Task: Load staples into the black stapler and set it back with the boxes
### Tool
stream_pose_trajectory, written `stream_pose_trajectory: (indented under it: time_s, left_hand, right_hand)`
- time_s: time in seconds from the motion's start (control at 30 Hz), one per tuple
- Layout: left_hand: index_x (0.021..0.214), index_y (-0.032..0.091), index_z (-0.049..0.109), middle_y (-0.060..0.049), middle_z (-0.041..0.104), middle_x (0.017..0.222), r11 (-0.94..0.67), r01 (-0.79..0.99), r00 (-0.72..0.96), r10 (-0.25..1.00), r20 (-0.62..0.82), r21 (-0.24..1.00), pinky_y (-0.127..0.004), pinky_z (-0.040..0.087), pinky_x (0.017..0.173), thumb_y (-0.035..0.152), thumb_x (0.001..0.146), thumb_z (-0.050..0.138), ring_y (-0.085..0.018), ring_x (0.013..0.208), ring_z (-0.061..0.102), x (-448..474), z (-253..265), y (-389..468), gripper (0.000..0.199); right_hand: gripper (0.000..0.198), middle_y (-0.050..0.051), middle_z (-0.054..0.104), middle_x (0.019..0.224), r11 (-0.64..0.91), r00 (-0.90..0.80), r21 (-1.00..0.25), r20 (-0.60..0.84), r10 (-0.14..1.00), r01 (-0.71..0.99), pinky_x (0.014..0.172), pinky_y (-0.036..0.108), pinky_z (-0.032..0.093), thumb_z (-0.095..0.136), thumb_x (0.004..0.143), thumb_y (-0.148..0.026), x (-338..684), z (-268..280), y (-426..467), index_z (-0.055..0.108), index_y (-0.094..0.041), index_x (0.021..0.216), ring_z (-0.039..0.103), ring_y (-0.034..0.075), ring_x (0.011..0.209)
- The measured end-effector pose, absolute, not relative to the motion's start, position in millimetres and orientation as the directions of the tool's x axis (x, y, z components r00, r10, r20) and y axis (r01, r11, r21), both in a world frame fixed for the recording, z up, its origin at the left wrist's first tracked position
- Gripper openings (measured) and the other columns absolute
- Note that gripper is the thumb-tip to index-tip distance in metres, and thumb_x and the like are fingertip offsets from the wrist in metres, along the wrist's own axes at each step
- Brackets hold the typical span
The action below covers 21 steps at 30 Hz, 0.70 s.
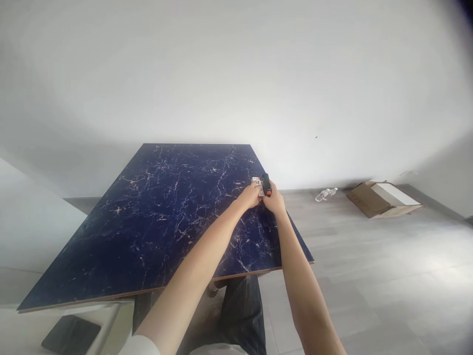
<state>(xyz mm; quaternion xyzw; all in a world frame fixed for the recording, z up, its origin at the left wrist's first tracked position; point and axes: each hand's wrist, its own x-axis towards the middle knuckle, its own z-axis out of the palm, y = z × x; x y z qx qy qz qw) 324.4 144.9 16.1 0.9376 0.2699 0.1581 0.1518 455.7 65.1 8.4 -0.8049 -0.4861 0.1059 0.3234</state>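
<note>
Black-and-orange tool (266,184) being gripped in right hand (275,198), near right edge of surface (162,212); red-and-white item (256,180) being steadied beside it by left hand (251,195), presumably against slipping; left closure cannot be told.

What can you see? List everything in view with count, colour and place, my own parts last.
Table: one, dark blue with pale veins, centre
Packet: one, white and red, on the table's right side
Small tool: one, black and orange, beside the packet; type unclear
Bottles: apparently two, clear, on the floor by the wall
Cardboard box: one, brown with white, on the floor at right
Flat item: one, black, lower left
Walls: at least two, pale, behind and right
Floor: one, grey
Trousers: one pair, dark, below the table edge
Left hand: one, bare, at the packet
Right hand: one, bare, holding the tool
</note>
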Motion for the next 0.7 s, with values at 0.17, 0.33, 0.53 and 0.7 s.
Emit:
stream_pose_trajectory:
  time_s: [0.17, 0.33, 0.53, 0.7]
  left_hand:
    - [0.141, 0.015, 0.056, -0.018, 0.055, 0.141, -0.823, 0.456, 0.785, 0.551, 0.284, 0.338, -0.043, 0.046, 0.109, 0.035, 0.097, 0.06, -0.032, 0.129, 0.056, 290, 13, 152, 0.048]
    - [0.139, 0.017, 0.059, -0.015, 0.059, 0.141, -0.752, 0.603, 0.711, 0.657, 0.248, 0.266, -0.049, 0.044, 0.108, 0.035, 0.102, 0.051, -0.034, 0.128, 0.055, 216, 16, 176, 0.043]
    - [0.122, 0.017, 0.07, -0.012, 0.071, 0.123, -0.804, 0.557, 0.756, 0.594, 0.274, 0.208, -0.045, 0.048, 0.104, 0.03, 0.1, 0.055, -0.029, 0.116, 0.063, 101, 18, 174, 0.03]
    - [0.13, 0.022, 0.069, -0.01, 0.064, 0.142, -0.802, 0.545, 0.761, 0.595, 0.257, 0.243, -0.05, 0.042, 0.116, 0.037, 0.101, 0.053, -0.03, 0.135, 0.054, 51, 8, 159, 0.036]
  right_hand:
    - [0.062, 0.019, 0.061, 0.137, -0.253, 0.568, -0.574, 0.474, 0.673, 0.779, 0.113, 0.048, 0.042, 0.047, 0.082, -0.014, 429, 16, 60, 0.053, -0.013, 0.144, 0.054, 0.032, 0.128]
    - [0.054, 0.017, 0.063, 0.135, 0.05, 0.226, -0.451, 0.536, 0.814, 0.891, 0.113, 0.045, 0.042, 0.041, 0.089, -0.01, 365, 28, 82, 0.059, -0.014, 0.139, 0.053, 0.03, 0.129]
    - [0.062, 0.019, 0.046, 0.158, 0.285, -0.199, -0.334, 0.268, 0.943, 0.899, 0.12, 0.048, 0.034, 0.048, 0.095, -0.021, 276, 11, 100, 0.044, -0.011, 0.156, 0.042, 0.031, 0.145]
    - [0.055, 0.013, 0.043, 0.163, 0.327, -0.284, -0.333, 0.172, 0.943, 0.885, 0.125, 0.058, 0.022, 0.042, 0.104, -0.035, 252, 0, 89, 0.045, -0.019, 0.157, 0.033, 0.035, 0.152]
